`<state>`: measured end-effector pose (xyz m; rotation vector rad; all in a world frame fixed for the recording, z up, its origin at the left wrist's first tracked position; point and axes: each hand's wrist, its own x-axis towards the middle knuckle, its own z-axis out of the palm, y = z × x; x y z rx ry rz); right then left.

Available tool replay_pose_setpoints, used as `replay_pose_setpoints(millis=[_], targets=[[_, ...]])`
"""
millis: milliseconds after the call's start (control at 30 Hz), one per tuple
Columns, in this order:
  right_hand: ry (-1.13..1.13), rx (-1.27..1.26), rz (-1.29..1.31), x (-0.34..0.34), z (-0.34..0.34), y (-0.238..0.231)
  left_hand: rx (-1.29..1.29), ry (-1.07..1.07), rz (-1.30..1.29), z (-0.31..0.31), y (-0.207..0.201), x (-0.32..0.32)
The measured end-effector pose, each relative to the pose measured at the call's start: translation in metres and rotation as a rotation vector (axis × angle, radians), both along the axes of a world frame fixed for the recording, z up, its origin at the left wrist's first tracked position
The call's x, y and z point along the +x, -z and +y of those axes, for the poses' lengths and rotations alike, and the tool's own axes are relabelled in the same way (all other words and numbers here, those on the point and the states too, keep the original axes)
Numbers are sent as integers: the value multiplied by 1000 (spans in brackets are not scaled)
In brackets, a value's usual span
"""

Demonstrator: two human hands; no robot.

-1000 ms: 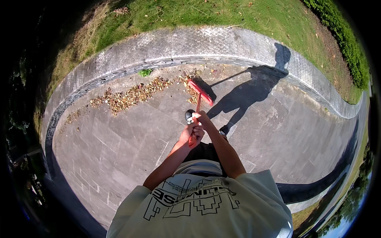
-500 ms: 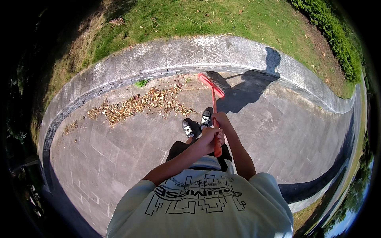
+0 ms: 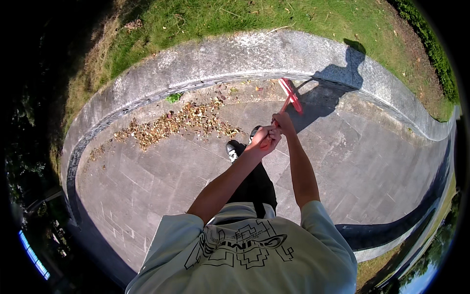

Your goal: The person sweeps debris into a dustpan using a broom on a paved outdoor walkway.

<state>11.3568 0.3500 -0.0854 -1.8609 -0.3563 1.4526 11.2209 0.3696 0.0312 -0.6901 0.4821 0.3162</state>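
Note:
I hold a red broom (image 3: 292, 96) with both hands in front of me. Its head rests at the foot of the low stone wall, just beyond my feet and to the right. Closed round the upper end of the handle is my left hand (image 3: 265, 139). My right hand (image 3: 284, 123) grips the handle a little farther down, nearer the head. Most of the bristles are hidden in shadow. Left of the broom, a spread of dry brown leaves (image 3: 178, 121) lies on the paving, apart from the broom head.
The curved stone wall (image 3: 235, 58) runs across the front, with grass (image 3: 205, 19) behind it. A small green plant (image 3: 173, 98) grows at its base. My shoes (image 3: 234, 150) stand on grey paving (image 3: 161, 181). My shadow (image 3: 338, 81) falls over the wall at right.
The broom head has shifted to the right along the wall, away from the leaves. Both arms reach farther forward, with the hands higher in the picture. The leaf pile looks unchanged.

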Motion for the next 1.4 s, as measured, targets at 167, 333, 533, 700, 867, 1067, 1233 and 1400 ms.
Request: replay_pose_setpoints(millis=[167, 333, 533, 700, 867, 1067, 1233, 1400], targets=[[-299, 51, 75, -106, 45, -23, -54, -221, 49, 23, -52, -103], [-285, 430, 367, -156, 26, -30, -35, -96, 218, 5, -122, -121], [-370, 96, 336, -141, 14, -92, 4, -2, 247, -21, -150, -104], [-128, 56, 323, -106, -6, -81, -79, 81, 142, -6, -141, -92], [103, 21, 145, -71, 0, -46, -100, 170, -23, 26, -66, -84], [-267, 146, -122, -97, 41, 16, -34, 127, -8, 57, -33, -114], [-293, -52, 101, -256, 95, 18, -189, -100, 34, 89, -36, -262], [-305, 300, 369, -386, 128, 6, -72, -291, 114, 105, -65, -382]])
